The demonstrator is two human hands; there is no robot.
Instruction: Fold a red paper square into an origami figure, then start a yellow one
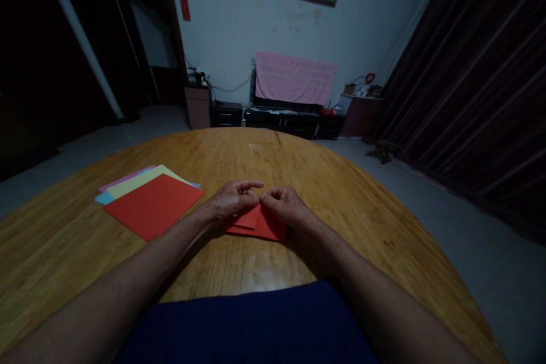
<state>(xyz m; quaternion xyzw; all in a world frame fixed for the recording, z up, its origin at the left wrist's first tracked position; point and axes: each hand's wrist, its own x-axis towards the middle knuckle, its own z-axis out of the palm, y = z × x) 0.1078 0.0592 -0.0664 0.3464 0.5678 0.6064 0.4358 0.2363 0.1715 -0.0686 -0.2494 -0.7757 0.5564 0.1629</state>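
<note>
A folded sheet of red paper (269, 230) lies on the round wooden table in front of me, with creased layers showing at its near edge. My left hand (235, 199) pinches its upper part between thumb and fingers, the index finger stretched out to the right. Right beside it, my right hand (285, 202) is closed on the same paper, thumb against the curled fingers. The two thumbs almost meet at the top of the fold. The hands cover the paper's far portion.
To the left lies a fanned stack of coloured paper (156, 205), red on top, with yellow, blue and pink below. The wooden table (341, 193) curves away on both sides. Beyond it stand a low black cabinet (264, 119) and a screen draped with a pink cloth (294, 78).
</note>
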